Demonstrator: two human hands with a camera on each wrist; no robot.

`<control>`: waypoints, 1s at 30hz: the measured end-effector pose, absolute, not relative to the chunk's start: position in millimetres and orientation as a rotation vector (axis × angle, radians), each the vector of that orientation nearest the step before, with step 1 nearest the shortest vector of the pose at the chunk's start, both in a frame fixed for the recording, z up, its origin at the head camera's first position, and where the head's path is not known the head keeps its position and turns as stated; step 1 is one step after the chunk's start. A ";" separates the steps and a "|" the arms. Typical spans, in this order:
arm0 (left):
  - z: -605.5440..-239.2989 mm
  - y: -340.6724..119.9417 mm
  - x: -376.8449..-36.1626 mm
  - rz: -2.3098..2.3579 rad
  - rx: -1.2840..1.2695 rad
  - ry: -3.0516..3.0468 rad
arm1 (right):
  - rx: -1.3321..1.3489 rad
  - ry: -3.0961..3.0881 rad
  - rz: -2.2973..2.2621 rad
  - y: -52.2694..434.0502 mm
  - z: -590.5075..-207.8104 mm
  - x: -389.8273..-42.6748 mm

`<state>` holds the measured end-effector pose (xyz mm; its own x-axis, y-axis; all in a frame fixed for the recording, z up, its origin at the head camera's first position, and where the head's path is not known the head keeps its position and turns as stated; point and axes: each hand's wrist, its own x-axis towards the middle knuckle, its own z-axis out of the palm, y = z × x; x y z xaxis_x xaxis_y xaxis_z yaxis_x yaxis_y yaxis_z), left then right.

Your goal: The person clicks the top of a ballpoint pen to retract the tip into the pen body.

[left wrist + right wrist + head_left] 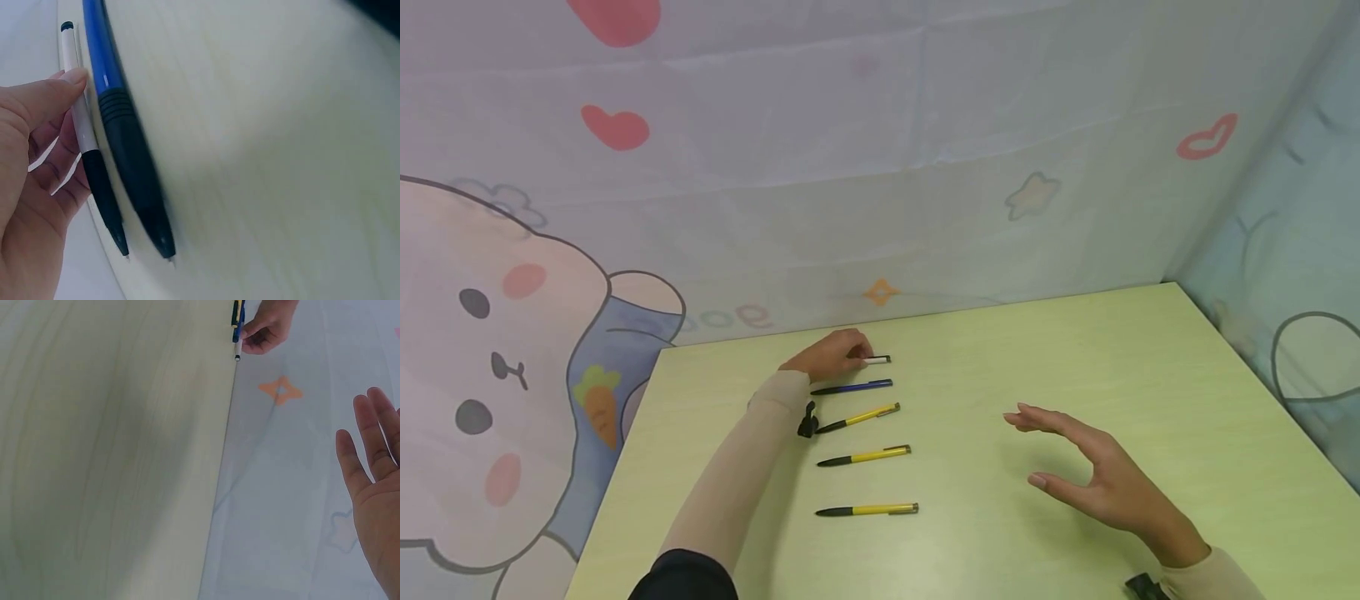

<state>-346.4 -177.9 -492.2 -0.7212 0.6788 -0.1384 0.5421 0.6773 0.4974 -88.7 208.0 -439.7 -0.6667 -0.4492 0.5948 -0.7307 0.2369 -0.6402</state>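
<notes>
At the back of the table my left hand (pixel 832 356) pinches a white pen (pixel 877 360) with a black grip, seen closely as the white pen (pixel 79 119) in the left wrist view. Just in front of it lies a blue pen (pixel 853 387) with a black grip. Nearer still are three yellow pens, the back one (pixel 861 417), the middle one (pixel 865 456) and the front one (pixel 868 510), all with dark tips to the left. Over the table's right side my right hand (pixel 1093 471) hovers with fingers extended and thumb apart, holding nothing.
The pale yellow-green table (pixel 1000 358) meets a printed curtain (pixel 850 167) along its back edge. Another curtain (pixel 1300 250) hangs along the right side. A small black clip-like piece (pixel 807 421) sits at the left forearm, beside the back yellow pen's tip.
</notes>
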 end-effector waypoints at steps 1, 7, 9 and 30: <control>-492.1 -178.5 -346.8 0.626 0.967 2.576 | 1.100 -2.226 1.397 208.1 -439.8 -88.8; -488.9 -180.6 -347.0 0.701 0.934 2.530 | 1.098 -2.228 1.400 208.6 -440.0 -88.7; -486.7 -180.5 -346.4 0.732 0.925 2.515 | 1.093 -2.231 1.402 208.5 -440.1 -88.5; -464.0 -181.6 -333.9 0.905 0.867 2.438 | 1.077 -2.255 1.393 212.7 -456.6 -95.7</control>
